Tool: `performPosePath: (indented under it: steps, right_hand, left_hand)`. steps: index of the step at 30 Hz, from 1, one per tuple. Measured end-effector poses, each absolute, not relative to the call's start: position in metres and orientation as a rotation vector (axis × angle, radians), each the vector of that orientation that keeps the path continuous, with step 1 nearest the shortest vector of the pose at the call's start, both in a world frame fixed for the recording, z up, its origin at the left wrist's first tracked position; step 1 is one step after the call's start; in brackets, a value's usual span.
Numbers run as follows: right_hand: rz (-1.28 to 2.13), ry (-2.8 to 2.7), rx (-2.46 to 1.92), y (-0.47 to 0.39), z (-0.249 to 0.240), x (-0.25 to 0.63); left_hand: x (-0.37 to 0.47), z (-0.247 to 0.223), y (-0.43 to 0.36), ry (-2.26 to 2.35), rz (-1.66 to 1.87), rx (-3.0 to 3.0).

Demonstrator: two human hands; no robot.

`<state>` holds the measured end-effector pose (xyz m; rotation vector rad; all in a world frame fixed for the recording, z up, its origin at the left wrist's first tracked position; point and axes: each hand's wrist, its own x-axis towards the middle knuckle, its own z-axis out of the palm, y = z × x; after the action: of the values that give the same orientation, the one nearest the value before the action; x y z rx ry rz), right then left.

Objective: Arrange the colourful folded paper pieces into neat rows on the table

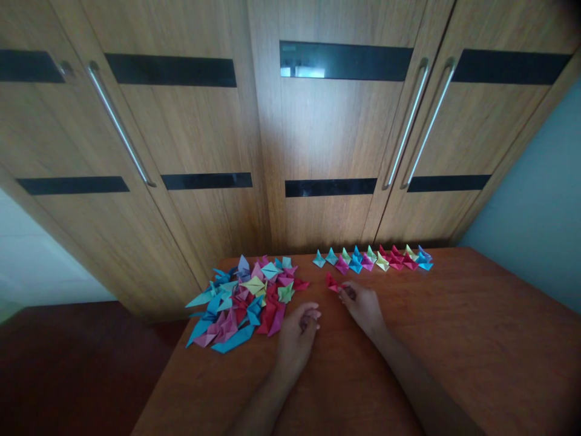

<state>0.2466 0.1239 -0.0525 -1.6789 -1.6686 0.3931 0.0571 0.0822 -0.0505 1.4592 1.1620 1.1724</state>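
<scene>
My right hand (pixel 362 304) pinches a small red origami crane (pixel 332 283) between thumb and fingertips, just above or on the wooden table (pixel 345 375). To its left, my left hand (pixel 297 333) is half curled with thumb and index finger apart, and no object shows in it. It is beside the right side of a heap of folded paper cranes (pixel 245 303) in blue, pink, red, yellow and green. Beyond my right hand, several small folded paper cranes (pixel 356 260) stand in rows along the table's back edge, in similar colours.
A wooden wardrobe (pixel 327 133) with dark strips and long metal handles (pixel 408 124) rises right behind the table. At the right is a pale blue wall (pixel 535 200). Dark reddish floor (pixel 82 363) lies past the table's left edge.
</scene>
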Motion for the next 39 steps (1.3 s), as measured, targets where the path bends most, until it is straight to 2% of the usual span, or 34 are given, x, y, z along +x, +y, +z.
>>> performPosePath:
  steps: [5,12,28,39]
  right_hand:
    - [0.124,-1.781,-2.037,0.142,-0.049,0.23]
    - [0.113,-1.739,-2.281,0.164,-0.041,0.21]
    - [0.087,-1.698,-2.297,0.17,-0.042,0.205]
    - [0.076,-1.839,-2.186,0.133,-0.047,0.214]
  left_hand:
    - [0.057,-0.048,0.082,1.18,1.124,1.526]
    - [0.056,-0.05,0.082,1.173,1.095,1.639]
    - [0.056,-0.048,0.08,1.184,1.064,1.681]
    - [0.054,-0.045,0.079,1.196,1.08,1.767]
